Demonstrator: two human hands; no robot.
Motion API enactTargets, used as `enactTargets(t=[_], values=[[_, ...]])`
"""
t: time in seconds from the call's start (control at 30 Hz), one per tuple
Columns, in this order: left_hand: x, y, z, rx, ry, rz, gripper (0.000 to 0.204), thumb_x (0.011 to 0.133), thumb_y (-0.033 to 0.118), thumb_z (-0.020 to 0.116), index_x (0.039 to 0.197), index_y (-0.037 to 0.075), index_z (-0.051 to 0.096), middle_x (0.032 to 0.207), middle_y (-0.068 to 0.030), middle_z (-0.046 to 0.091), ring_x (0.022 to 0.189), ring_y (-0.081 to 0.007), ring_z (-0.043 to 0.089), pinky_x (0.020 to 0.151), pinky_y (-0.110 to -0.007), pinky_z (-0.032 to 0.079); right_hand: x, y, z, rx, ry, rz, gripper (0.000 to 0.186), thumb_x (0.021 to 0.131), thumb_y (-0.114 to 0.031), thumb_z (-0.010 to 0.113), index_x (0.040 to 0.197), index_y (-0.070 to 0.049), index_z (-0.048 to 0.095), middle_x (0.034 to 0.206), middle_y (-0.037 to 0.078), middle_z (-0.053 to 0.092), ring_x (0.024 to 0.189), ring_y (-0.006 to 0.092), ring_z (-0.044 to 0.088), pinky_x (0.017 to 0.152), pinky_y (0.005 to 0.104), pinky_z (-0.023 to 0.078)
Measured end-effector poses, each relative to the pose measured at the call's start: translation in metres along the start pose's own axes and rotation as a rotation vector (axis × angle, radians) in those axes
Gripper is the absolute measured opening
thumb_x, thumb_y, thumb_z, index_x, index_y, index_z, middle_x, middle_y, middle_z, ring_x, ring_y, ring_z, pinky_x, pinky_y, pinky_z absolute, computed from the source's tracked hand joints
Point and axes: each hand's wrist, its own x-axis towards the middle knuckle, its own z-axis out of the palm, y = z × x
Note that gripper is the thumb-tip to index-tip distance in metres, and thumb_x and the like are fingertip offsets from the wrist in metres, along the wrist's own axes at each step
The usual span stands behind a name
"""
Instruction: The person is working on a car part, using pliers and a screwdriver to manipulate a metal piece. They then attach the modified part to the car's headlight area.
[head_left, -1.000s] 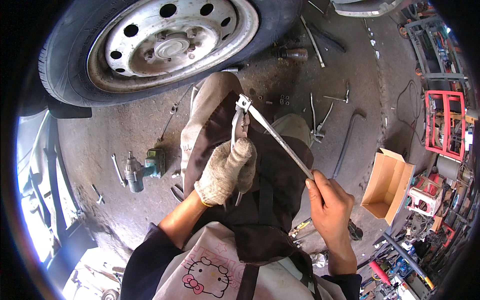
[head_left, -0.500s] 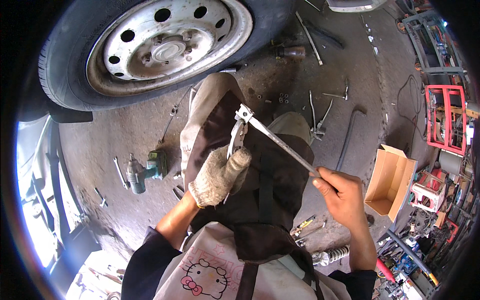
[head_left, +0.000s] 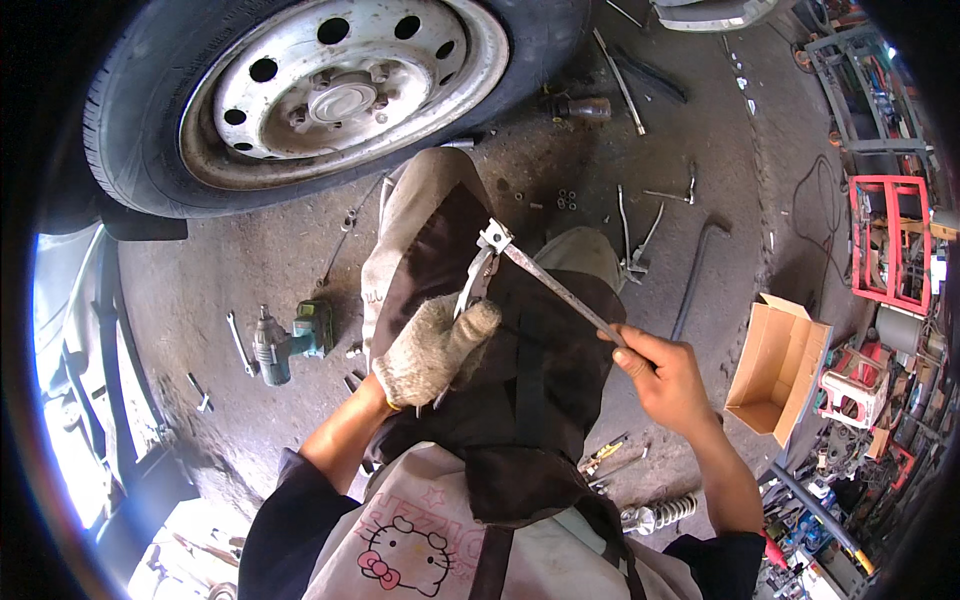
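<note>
In my lap, my gloved left hand (head_left: pixel 432 350) is closed around metal locking pliers (head_left: pixel 473 270). Their jaws meet a small pale metal bracket (head_left: pixel 494 236) with a hole, at the upper end of a long metal bar (head_left: pixel 557 289). My bare right hand (head_left: pixel 650 368) grips the bar's lower end. Both forearms come in from below, over my brown and grey trousers (head_left: pixel 419 200) and printed light apron (head_left: pixel 410 550).
A tyre with a white steel rim (head_left: pixel 340 70) fills the upper left. An impact driver (head_left: pixel 280 345) and spanner (head_left: pixel 240 342) lie left; hand tools (head_left: pixel 640 245) and a bent bar (head_left: pixel 697 275) right. An open cardboard box (head_left: pixel 775 370), red rack (head_left: pixel 890 240) and cluttered parts line the right.
Both hands hold the same things. The bracket and pliers have moved down toward me since a second ago. My right hand has also shifted slightly, now sitting a little higher up in the view.
</note>
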Motion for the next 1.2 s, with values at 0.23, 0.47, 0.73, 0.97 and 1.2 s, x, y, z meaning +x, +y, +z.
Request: enactTargets(t=[0.23, 0.47, 0.73, 0.97, 1.2], values=[[0.01, 0.006, 0.0, 0.405, 0.085, 0.134, 0.04, 0.103, 0.042, 0.057, 0.098, 0.002, 0.061, 0.074, -0.0059, 0.056, 0.073, -0.0161, 0.049, 0.071, -0.037, 0.046, -0.011, -0.025, -0.01, 0.376, -0.246, 0.304, 0.024, 0.103, -0.019, 0.06, 0.115, -0.002, 0.069, 0.066, -0.004, 0.054, 0.058, 0.0047, 0.048, 0.053, 0.0234, 0.039], [0.013, 0.012, -0.009, 0.558, 0.084, 0.162, 0.044, 0.102, 0.044, 0.058, 0.101, 0.001, 0.062, 0.076, -0.0063, 0.057, 0.076, -0.0163, 0.051, 0.075, -0.036, 0.047, -0.014, -0.015, -0.01, 0.818, -0.402, 0.477, 0.032, 0.106, -0.024, 0.053, 0.117, 0.004, 0.064, 0.06, -0.005, 0.04, 0.047, 0.003, 0.033, 0.044, 0.0214, 0.026], [0.01, 0.02, -0.014, 0.335, -0.037, 0.009, 0.049, 0.099, 0.05, 0.06, 0.101, 0.002, 0.064, 0.072, 0.0023, 0.053, 0.071, -0.0099, 0.048, 0.064, -0.031, 0.044, -0.007, -0.011, -0.012, 0.824, -0.558, 0.446, 0.045, 0.11, -0.036, 0.04, 0.125, 0.001, 0.06, 0.068, -0.003, 0.047, 0.053, 0.0029, 0.037, 0.045, 0.0194, 0.028], [0.011, 0.015, -0.012, 0.186, -0.134, -0.032, 0.055, 0.093, 0.062, 0.061, 0.084, 0.008, 0.057, 0.062, 0.0038, 0.049, 0.052, -0.0076, 0.047, 0.045, -0.026, 0.037, -0.019, -0.003, 0.004, 0.343, -0.342, 0.229, 0.044, 0.108, -0.039, 0.043, 0.095, -0.001, 0.062, 0.057, 0.003, 0.049, 0.051, 0.0126, 0.048, 0.047, 0.0306, 0.037], [0.012, 0.011, -0.01, 0.162, -0.122, -0.137, 0.049, 0.097, 0.055, 0.061, 0.084, 0.008, 0.057, 0.061, 0.0056, 0.047, 0.053, -0.0062, 0.044, 0.047, -0.027, 0.034, -0.007, 0.011, 0.009, -0.174, -0.031, 0.065, 0.033, 0.103, -0.029, 0.054, 0.082, -0.003, 0.054, 0.065, 0.02, 0.061, 0.063, 0.045, 0.062, 0.055, 0.0506, 0.045]])
